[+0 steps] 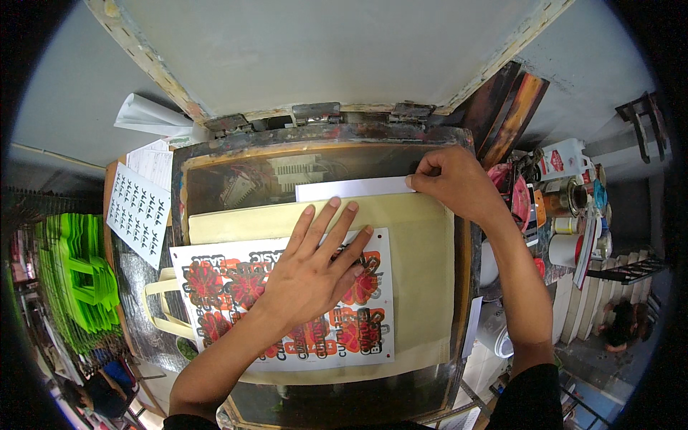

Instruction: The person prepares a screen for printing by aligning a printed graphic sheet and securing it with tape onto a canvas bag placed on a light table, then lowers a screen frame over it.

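A cream non-woven bag (423,287) lies flat on the glass of a framed table, its handles (170,322) sticking out to the left. On the bag rests a white sheet printed with red flowers and dark lettering (380,301). My left hand (308,279) is spread flat over the sheet, its fingertips reaching onto the bag. At the bag's far edge, my right hand (448,183) pinches the right end of a white strip of paper (358,188). The rest of that paper appears tucked under the bag.
Beyond the table, a hinged screen frame (322,57) stands raised. Bright green bags (79,272) hang in a stack at far left, near a lettered sheet (138,215). Cans (564,197), a white jug (562,159) and other supplies crowd the right side.
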Available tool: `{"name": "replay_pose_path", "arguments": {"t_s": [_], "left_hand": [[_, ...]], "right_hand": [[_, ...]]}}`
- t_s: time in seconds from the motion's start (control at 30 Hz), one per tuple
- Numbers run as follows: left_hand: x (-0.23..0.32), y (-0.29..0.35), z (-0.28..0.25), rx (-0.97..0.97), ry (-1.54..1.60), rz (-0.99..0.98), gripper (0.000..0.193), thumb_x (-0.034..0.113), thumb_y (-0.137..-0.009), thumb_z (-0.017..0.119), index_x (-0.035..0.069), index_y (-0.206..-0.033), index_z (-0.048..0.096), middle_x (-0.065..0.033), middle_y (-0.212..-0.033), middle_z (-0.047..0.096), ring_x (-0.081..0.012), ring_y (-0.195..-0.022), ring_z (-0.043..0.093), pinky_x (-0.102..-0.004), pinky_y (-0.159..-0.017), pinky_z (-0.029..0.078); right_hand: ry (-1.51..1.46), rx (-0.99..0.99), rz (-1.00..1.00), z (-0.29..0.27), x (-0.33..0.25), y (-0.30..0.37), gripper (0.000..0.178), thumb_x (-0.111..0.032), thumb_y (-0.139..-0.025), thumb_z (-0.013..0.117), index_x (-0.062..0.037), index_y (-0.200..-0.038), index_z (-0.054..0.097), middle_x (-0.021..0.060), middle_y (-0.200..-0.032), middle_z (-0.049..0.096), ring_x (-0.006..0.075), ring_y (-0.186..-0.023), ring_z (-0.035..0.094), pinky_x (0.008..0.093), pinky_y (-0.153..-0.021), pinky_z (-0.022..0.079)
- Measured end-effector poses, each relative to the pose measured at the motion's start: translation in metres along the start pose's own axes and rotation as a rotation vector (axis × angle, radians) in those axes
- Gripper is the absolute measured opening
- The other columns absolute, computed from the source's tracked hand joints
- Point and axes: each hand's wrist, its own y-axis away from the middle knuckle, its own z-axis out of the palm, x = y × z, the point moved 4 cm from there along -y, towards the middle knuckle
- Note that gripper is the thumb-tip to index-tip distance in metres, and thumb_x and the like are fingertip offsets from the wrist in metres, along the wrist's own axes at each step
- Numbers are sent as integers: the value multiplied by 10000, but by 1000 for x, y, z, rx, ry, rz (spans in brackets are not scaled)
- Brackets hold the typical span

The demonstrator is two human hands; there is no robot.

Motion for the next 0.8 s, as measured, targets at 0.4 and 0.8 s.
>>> {"name": "replay_pose_path", "arguments": {"t_s": [0.4,0.8], "left_hand": [[0,1,-1,-2,-13,1,571,306,-957,665,105,-1479,552,-194,-1645,328,-420,-1529,285,-586,-1252,236],[1,0,-1,-4,-19,5,573,302,-962,657,101,-1487,542,-195,-1644,328,-422,-1528,282,-585,-1255,230]], "right_hand": [[79,51,-33,1,-1,0,331,-281,-798,810,43,-815,743,241,-817,724,364,-810,737,438,-781,567],[98,-30,-154,14,-12,-23,391,-312,-764,876,6,-787,650,142,-701,649,217,-647,609,378,-610,483]]}}
